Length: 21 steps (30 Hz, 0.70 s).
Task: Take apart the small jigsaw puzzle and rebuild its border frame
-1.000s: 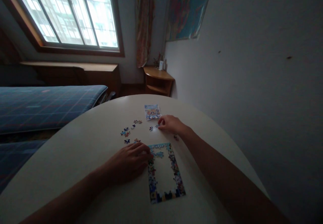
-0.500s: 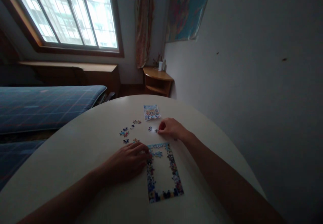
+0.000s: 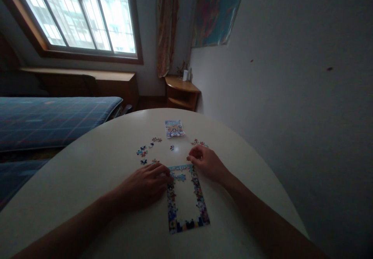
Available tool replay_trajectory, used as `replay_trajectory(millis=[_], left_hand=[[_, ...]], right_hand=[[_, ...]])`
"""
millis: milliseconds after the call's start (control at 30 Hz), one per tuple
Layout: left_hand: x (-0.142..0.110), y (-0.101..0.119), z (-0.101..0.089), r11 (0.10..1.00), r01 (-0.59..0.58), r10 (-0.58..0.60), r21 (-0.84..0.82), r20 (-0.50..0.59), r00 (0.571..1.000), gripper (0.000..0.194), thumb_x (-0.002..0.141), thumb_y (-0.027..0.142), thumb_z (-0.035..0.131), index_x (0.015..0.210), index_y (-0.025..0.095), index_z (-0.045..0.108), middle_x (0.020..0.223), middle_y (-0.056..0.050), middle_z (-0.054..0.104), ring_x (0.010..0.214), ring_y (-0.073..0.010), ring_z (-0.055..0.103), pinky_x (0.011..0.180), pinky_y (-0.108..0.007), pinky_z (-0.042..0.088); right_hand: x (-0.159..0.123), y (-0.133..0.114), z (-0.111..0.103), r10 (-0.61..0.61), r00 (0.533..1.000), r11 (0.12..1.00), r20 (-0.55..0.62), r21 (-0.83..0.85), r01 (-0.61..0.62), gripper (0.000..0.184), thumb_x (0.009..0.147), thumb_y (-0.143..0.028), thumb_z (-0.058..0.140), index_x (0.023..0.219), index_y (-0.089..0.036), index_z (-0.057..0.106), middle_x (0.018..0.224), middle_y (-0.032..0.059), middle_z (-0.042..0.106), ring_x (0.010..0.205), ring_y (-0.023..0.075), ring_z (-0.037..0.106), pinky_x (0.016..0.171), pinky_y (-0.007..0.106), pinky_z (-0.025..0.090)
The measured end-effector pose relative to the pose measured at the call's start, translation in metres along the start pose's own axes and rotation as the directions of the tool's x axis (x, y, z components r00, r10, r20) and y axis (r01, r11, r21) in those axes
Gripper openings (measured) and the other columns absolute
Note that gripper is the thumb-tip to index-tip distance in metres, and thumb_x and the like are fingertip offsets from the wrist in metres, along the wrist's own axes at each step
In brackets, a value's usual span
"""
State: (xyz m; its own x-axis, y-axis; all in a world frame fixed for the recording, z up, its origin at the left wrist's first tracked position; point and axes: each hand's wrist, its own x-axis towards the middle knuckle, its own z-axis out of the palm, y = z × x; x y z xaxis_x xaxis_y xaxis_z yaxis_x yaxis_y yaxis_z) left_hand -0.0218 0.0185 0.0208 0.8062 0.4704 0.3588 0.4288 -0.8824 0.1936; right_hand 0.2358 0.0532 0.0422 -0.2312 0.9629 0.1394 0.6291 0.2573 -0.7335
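Observation:
A partly built jigsaw puzzle [image 3: 172,212] lies on the white round table, its border joined into a rectangle around a bare middle. A short joined strip of blue pieces [image 3: 180,177] sits inside near its top. My left hand [image 3: 151,181] rests flat with fingers stretched out, the fingertips on the puzzle's upper left edge. Above the upper right corner, my right hand [image 3: 205,161] pinches a small puzzle piece [image 3: 188,158], mostly hidden by the fingers. A single loose piece [image 3: 171,147] lies between the hands and the picture card [image 3: 174,129].
Several loose puzzle pieces [image 3: 142,152] are scattered at the left, and more pieces [image 3: 199,142] lie just beyond my right hand. The table [image 3: 110,142] has a curved far edge. A plaid mattress [image 3: 58,123] stands to the left, a white wall [image 3: 276,95] to the right.
My right hand has drawn back toward the puzzle's upper right corner, taking a piece from beside the single loose one. Pieces formerly behind that hand now show. My left hand stays in place.

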Motion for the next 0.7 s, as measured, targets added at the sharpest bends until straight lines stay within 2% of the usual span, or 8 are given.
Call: replay_trajectory(millis=[200,333,467,700], left_hand=[[-0.002,-0.001,0.002,1.000,0.009,-0.009,0.021,0.020,1.000,0.032,0.091,0.012,0.053,0.120,0.022,0.059,0.113,-0.008,0.063,0.104,-0.0228,0.059,0.095,-0.042,0.052],[-0.001,0.000,0.001,1.000,0.014,-0.014,0.028,0.019,1.000,0.030,0.091,0.013,0.053,0.119,0.022,0.060,0.113,-0.008,0.064,0.102,-0.0231,0.059,0.088,-0.039,0.053],[0.001,0.002,-0.002,1.000,0.016,-0.017,0.022,0.030,0.999,0.030,0.091,0.013,0.052,0.119,0.022,0.059,0.112,-0.008,0.064,0.101,-0.0232,0.059,0.088,-0.039,0.053],[-0.001,0.001,-0.001,0.999,0.015,-0.017,0.029,0.059,0.998,0.031,0.094,0.014,0.049,0.122,0.021,0.058,0.114,-0.009,0.062,0.104,-0.0238,0.058,0.090,-0.040,0.053]], right_hand=[[-0.020,-0.003,0.000,0.080,0.994,0.991,0.074,0.099,-0.087,0.012,0.079,-0.029,0.073,0.078,-0.017,0.071,0.076,0.0029,0.073,0.067,0.0146,0.064,0.063,0.027,0.047],[-0.024,-0.002,0.003,0.089,0.990,0.986,0.107,0.131,-0.103,0.009,0.079,-0.025,0.071,0.085,-0.018,0.072,0.075,0.0013,0.073,0.065,0.0139,0.062,0.061,0.026,0.046],[-0.027,-0.001,0.008,0.073,0.993,0.995,0.097,0.057,-0.079,0.005,0.076,-0.024,0.072,0.079,-0.020,0.074,0.072,0.0012,0.072,0.062,0.0140,0.060,0.058,0.026,0.043],[-0.029,-0.004,0.009,0.035,0.997,0.996,0.069,-0.090,-0.028,0.002,0.074,-0.024,0.074,0.074,-0.022,0.075,0.072,0.0007,0.073,0.063,0.0146,0.060,0.062,0.027,0.043]])
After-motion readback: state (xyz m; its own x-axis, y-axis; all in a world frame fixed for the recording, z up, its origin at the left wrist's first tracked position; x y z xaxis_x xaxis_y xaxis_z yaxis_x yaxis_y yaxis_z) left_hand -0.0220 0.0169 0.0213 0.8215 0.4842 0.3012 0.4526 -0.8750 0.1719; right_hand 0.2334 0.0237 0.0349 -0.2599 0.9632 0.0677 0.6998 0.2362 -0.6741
